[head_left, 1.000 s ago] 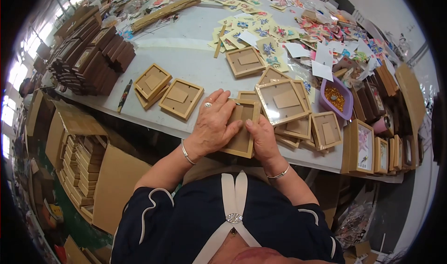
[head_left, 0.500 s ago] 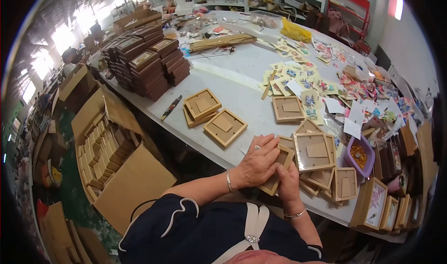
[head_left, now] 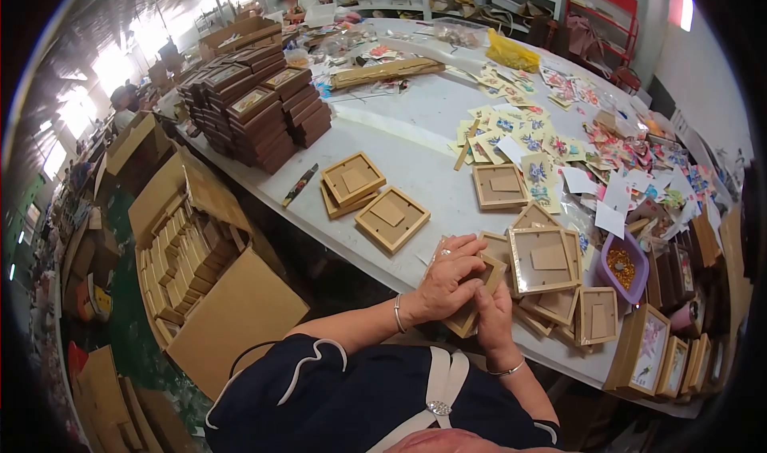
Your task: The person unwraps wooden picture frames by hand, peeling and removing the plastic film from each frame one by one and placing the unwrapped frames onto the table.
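Near the table's front edge, a small wooden picture frame (head_left: 462,323) is held between both hands. My left hand (head_left: 449,281), wearing a ring and a bracelet, lies across the frame's upper side with its fingers together, hiding much of it. Gripping the frame's right edge is my right hand (head_left: 495,315), thumb on top. Just right of the hands, a wooden frame in clear wrap (head_left: 545,260) rests on a pile of others. Two more groups lie beyond: a back-up frame (head_left: 391,219) beside a stacked pair (head_left: 351,179), and a single frame (head_left: 501,186).
Stacks of dark brown frames (head_left: 264,129) stand at the table's left edge, near a knife-like tool (head_left: 300,185). An open carton (head_left: 232,317) of frames is below. Floral cards (head_left: 537,141), a purple basket (head_left: 637,281) and upright framed pictures (head_left: 647,353) occupy the right.
The view has shifted slightly, moving the scene a little to the right. Both hands keep hold of the picture frame, with only slight finger movement.
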`<state>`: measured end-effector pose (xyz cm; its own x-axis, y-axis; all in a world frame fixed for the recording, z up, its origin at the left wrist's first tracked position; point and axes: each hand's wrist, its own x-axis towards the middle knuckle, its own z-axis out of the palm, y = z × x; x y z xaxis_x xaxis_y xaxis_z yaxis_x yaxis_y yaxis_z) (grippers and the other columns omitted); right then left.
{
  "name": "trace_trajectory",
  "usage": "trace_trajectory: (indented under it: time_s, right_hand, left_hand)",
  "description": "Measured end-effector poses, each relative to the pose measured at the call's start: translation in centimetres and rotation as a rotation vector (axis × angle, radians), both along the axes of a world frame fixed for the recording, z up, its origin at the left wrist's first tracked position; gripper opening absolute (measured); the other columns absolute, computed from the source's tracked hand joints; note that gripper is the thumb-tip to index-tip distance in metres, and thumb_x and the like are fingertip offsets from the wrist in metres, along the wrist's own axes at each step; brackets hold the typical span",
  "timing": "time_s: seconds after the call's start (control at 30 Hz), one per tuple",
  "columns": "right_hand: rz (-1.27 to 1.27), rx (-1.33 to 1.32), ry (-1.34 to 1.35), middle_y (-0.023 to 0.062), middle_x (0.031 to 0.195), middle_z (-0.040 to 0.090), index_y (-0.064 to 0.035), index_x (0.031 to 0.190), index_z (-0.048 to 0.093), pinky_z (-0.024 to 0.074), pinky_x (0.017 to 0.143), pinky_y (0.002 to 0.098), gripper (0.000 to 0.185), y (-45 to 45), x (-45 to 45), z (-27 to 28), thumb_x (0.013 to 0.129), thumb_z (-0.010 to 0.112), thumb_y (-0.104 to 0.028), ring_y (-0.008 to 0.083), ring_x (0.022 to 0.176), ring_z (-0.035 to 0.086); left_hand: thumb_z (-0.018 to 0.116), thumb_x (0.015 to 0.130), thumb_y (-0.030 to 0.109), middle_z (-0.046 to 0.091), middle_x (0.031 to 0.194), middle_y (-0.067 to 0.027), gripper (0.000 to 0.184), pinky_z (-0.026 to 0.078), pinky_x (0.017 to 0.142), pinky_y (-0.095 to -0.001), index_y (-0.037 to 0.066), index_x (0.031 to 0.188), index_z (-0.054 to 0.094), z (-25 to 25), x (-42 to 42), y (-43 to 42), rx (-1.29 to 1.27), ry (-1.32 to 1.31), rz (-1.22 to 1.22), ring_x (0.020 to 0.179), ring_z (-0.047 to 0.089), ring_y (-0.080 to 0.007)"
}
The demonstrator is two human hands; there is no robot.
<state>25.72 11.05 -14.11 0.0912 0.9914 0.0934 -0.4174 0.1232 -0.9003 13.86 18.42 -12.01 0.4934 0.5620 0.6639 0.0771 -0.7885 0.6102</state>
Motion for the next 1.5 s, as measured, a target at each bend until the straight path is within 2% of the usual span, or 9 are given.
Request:
trace_trajectory:
  time_s: [0.1,0.47,0.6,0.8,0.97,1.1,1.37,1.43,1.5]
  right_hand:
    - [-0.025,0.005,-0.114,0.0083,0.104,0.054,-0.0004,0.116,0.045,0.0426,0.078,0.0211,0.03,-0.1,0.0,-0.5,0.09,0.05,-0.016,0.0103,0.087,0.051]
    - [-0.026,-0.137,0.035,0.0061,0.092,0.056,-0.0002,0.107,0.049,0.0409,0.07,0.0197,0.024,-0.6,0.0,-0.9,0.091,0.047,-0.018,0.0082,0.076,0.049]
    - [-0.183,-0.092,0.014,0.0041,0.086,0.055,-0.0005,0.103,0.051,0.0391,0.065,0.0197,0.021,-0.1,0.1,-1.2,0.09,0.046,-0.017,0.0071,0.071,0.045]
    - [-0.14,-0.176,0.132,0.0033,0.082,0.055,-0.0007,0.099,0.052,0.038,0.063,0.0196,0.019,0.1,-0.5,-0.7,0.089,0.047,-0.016,0.0066,0.069,0.044]
    - [-0.051,-0.249,0.079,0.004,0.079,0.054,-0.0009,0.089,0.054,0.0375,0.063,0.0201,0.016,0.6,-0.4,-1.9,0.088,0.048,-0.016,0.008,0.068,0.044]
    - [-0.087,-0.337,-0.097,0.0038,0.074,0.053,-0.0015,0.08,0.055,0.0374,0.062,0.0217,0.018,1.0,-1.2,-2.0,0.087,0.048,-0.017,0.0093,0.066,0.043]
    - [-0.372,-0.118,-0.486,0.0049,0.076,0.057,0.0002,0.083,0.057,0.0405,0.063,0.0227,0.021,2.3,2.5,0.2,0.088,0.049,-0.019,0.0107,0.068,0.048]
    - [-0.385,-0.166,0.324,0.0085,0.086,0.06,0.0025,0.092,0.058,0.0441,0.067,0.0225,0.023,3.0,4.3,2.6,0.088,0.048,-0.018,0.0122,0.072,0.054]
    - [-0.33,-0.086,0.466,0.0105,0.092,0.061,0.0038,0.1,0.057,0.0464,0.069,0.0226,0.026,3.0,4.3,3.0,0.089,0.047,-0.017,0.0133,0.074,0.057]
  left_hand:
    - [0.058,0.071,0.007,0.05,0.122,-0.0154,0.012,0.029,0.097,-0.0427,0.002,0.083,0.056,-0.3,0.0,0.1,-0.06,0.013,-0.007,0.115,0.04,-0.0355]
    - [0.056,0.07,0.003,0.052,0.118,-0.0178,0.004,0.035,0.094,-0.0396,0.002,0.072,0.054,-0.8,-0.8,-0.8,0.174,0.077,0.03,0.109,0.046,-0.0359]
    - [0.057,0.07,0.002,0.056,0.106,-0.0168,0.007,0.04,0.087,-0.0379,0.003,0.075,0.054,0.1,-1.4,-1.6,0.322,0.108,0.066,0.096,0.052,-0.0322]
    - [0.058,0.07,0.003,0.058,0.09,-0.0123,0.011,0.041,0.08,-0.039,0.005,0.08,0.054,-0.2,-2.3,-1.0,0.31,0.239,0.044,0.081,0.054,-0.028]
    - [0.058,0.071,0.004,0.057,0.072,-0.0067,0.014,0.042,0.063,-0.0354,0.006,0.084,0.054,-0.7,-2.2,-0.4,0.378,0.218,0.024,0.061,0.051,-0.0233]
    - [0.059,0.071,0.005,0.053,0.062,-0.0047,0.013,0.038,0.048,-0.0305,0.007,0.083,0.055,-1.1,-2.3,-1.4,0.246,0.317,0.042,0.048,0.047,-0.0215]
    - [0.062,0.071,0.006,0.051,0.057,-0.0043,0.009,0.035,0.042,-0.029,0.01,0.078,0.057,2.5,-7.6,-3.0,0.225,0.227,-0.006,0.044,0.046,-0.0241]
    - [0.062,0.071,0.007,0.052,0.057,-0.0039,0.009,0.036,0.043,-0.0291,0.011,0.077,0.057,2.5,-9.5,-3.4,0.302,0.423,0.008,0.046,0.047,-0.0244]
    - [0.064,0.071,0.01,0.051,0.056,-0.0047,0.009,0.038,0.045,-0.0294,0.01,0.078,0.058,0.4,-10.3,-2.3,0.123,0.445,0.092,0.046,0.046,-0.025]
